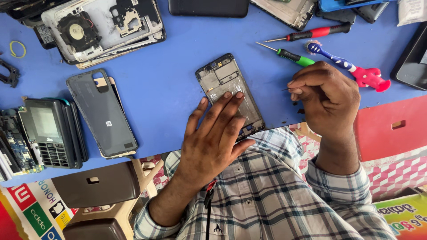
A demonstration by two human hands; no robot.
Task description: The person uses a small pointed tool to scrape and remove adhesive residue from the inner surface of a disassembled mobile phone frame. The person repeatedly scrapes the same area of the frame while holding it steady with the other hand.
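Seen from above: a blue worktop [169, 89] strewn with phone parts, checked-shirt sleeves reaching in from the lower edge. At upper left, a stack of stripped phone frames [104, 29], the largest item in view. Below it, a grey phone back cover [101, 113] lying flat, and beside that, at the left edge, a pile of dark keypad handsets [51, 132]. Near the worktop's front edge, slightly tilted, an opened phone chassis [224, 84], pinned down by the left hand [213, 138], fingers spread flat across its lower half. Just right of the chassis, the right hand [327, 98], fingertips pinched tight together on something too small to make out. Beyond the right hand, a blue-and-pink toothbrush [351, 69] lying across the worktop, next to 2 screwdrivers, the red-handled screwdriver [318, 32] farther back and the green-handled screwdriver [291, 56] nearer, its handle end just beside the knuckles. At far left, well apart from everything else, a yellow rubber band [18, 49].
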